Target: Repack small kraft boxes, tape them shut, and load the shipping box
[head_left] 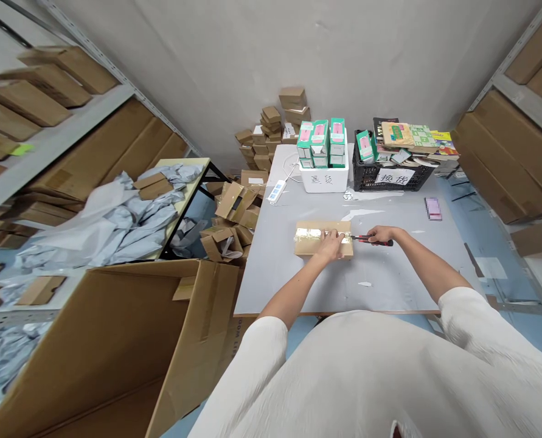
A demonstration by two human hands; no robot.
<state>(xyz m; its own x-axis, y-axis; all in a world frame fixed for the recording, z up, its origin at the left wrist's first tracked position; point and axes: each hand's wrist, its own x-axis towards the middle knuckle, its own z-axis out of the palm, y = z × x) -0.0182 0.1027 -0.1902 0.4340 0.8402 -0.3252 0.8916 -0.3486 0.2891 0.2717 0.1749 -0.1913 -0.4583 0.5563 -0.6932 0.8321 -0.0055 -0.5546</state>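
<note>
A closed brown cardboard box lies on the grey table, with shiny clear tape along its top. My left hand rests on the right part of its top, fingers spread over the tape and holding nothing. To the right of the box, my right hand is closed on a slim tool with red and black handles, which looks like scissors. The front end of the tool meets the right end of the box, and its tip is hard to make out there.
At the table's back stand a white bin of green-and-pink boxes and a black crate of books. A power strip lies left, a pink item right. A large open carton stands left of the table.
</note>
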